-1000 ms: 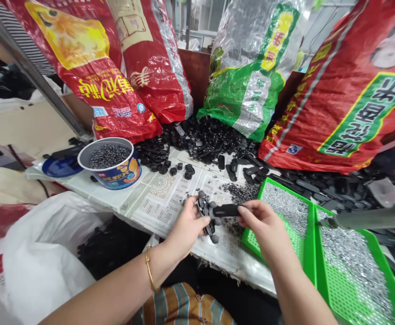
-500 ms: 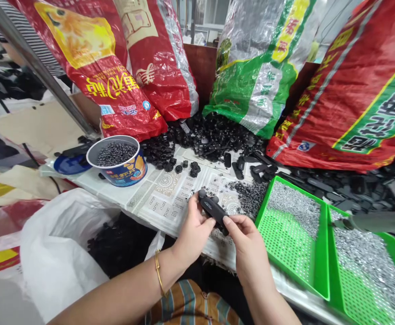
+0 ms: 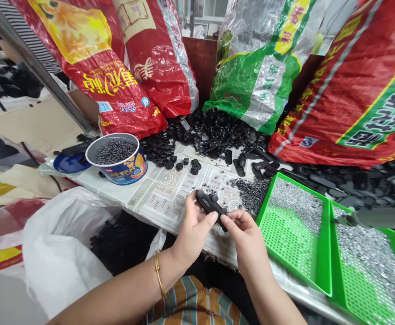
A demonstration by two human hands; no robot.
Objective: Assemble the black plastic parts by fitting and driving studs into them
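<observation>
Head view shows the left hand (image 3: 193,229) grasping a black piece (image 3: 208,203) above the tabletop (image 3: 139,194) while the right hand (image 3: 248,237) pinches its near end, apparently a fitting step, so the next move likely calls for steady alignment.

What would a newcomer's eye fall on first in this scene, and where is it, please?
Probably the large red sacks and the green-and-silver sack along the far side of the table. Next, the bright green trays at the right, with silvery pieces. Front centre, the left hand and right hand hold a black part.
</observation>
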